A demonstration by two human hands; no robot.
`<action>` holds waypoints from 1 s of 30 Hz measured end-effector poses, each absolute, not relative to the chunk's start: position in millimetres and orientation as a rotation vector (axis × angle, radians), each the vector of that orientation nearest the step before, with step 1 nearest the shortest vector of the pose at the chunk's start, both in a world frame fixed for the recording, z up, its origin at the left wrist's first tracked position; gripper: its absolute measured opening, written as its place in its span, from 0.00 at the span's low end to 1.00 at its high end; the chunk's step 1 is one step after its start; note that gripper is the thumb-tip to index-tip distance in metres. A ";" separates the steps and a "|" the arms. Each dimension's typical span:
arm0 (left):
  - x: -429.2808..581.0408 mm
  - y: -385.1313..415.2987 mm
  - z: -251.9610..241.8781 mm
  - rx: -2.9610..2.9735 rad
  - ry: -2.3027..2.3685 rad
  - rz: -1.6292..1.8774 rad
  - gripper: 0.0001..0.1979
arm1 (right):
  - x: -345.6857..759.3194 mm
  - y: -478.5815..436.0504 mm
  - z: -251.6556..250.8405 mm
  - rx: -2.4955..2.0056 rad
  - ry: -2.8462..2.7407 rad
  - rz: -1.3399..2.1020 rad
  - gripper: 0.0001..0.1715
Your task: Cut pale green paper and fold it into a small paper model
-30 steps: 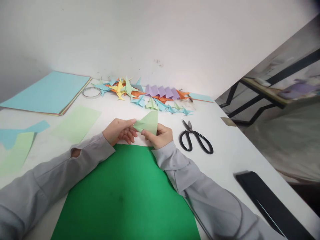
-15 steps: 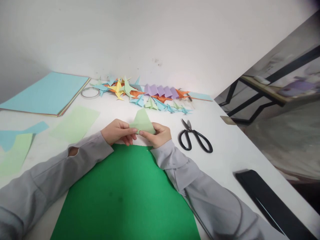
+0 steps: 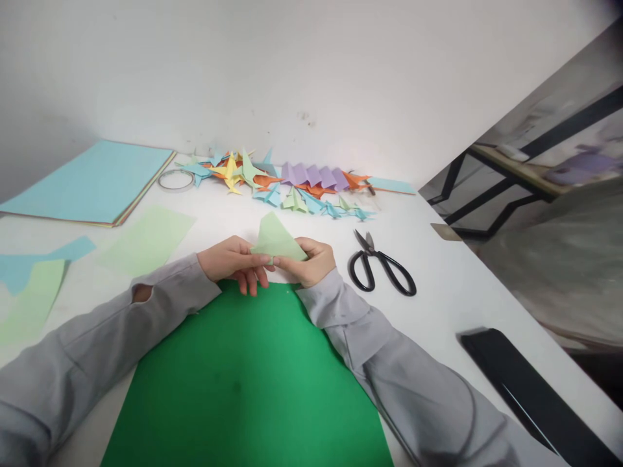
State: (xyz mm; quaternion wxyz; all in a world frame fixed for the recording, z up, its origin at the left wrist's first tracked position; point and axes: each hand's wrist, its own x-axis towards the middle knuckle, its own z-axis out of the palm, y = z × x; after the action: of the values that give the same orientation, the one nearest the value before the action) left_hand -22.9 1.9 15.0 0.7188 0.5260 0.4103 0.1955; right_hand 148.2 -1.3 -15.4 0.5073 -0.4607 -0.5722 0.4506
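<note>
A folded piece of light green paper (image 3: pixel 277 237) is held up just beyond the far edge of a large green sheet (image 3: pixel 248 376). My left hand (image 3: pixel 237 259) pinches its lower left edge, the other fingers hanging loosely below. On the opposite side my right hand (image 3: pixel 314 261) grips it between thumb and fingers. The two thumb tips nearly meet at the paper's bottom edge. Black-handled scissors (image 3: pixel 374 259) lie to the right of my right hand, blades partly apart and pointing at the wall.
Several folded paper cranes (image 3: pixel 246 172) and a pleated purple paper (image 3: pixel 314 176) line the wall. A stack of coloured sheets (image 3: pixel 97 181), a tape roll (image 3: pixel 176 180) and light green scraps (image 3: pixel 148 240) lie left. A black flat object (image 3: pixel 525 395) lies near the right table edge.
The light green paper has turned a little in my fingers, its upper part leaning further left. My left fingers have dropped slightly and spread. Both hands still hold it.
</note>
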 end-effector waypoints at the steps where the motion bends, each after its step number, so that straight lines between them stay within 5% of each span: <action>1: -23.0 1.9 14.8 1.153 0.909 0.441 0.21 | 147.9 -1.3 -15.6 -1.104 -1.375 1.083 0.17; 30: -24.2 -2.2 9.9 1.165 0.870 0.601 0.20 | 147.9 0.9 -15.4 -0.925 -1.327 1.298 0.16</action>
State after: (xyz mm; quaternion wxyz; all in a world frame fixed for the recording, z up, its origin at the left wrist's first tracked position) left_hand -24.2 -2.2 9.9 0.7063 0.5241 0.3915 0.2705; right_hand 147.9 0.9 -15.4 0.5086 -0.3841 -0.5509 0.5389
